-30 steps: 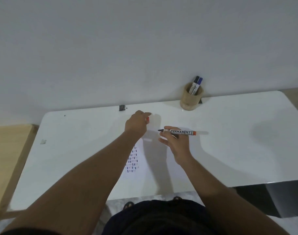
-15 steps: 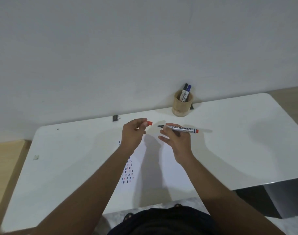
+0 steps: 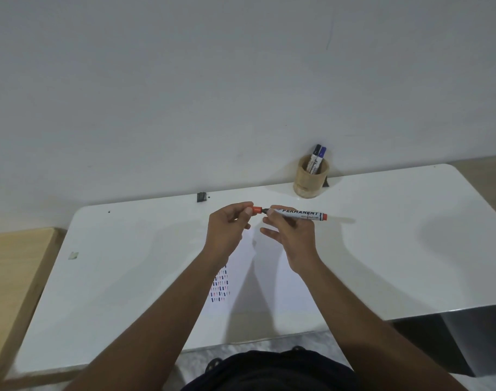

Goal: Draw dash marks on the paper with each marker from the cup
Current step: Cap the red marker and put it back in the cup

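Mostly hidden by left hand (image 3: 227, 230), red cap (image 3: 256, 210) meets marker (image 3: 300, 214) gripped by right hand (image 3: 293, 235); paper (image 3: 269, 277) partly covered by arms

The cup (image 3: 310, 179) stands at the table's (image 3: 410, 235) far edge, behind the paper (image 3: 269, 292).

Orange cap (image 3: 256, 210), white orange-ended marker (image 3: 300, 214), tan cup (image 3: 308, 182), white table (image 3: 396, 249).

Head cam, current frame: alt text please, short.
Left hand holds an orange cap just off the tip of a permanent marker in the right hand, above paper with dash marks; wooden cup behind.
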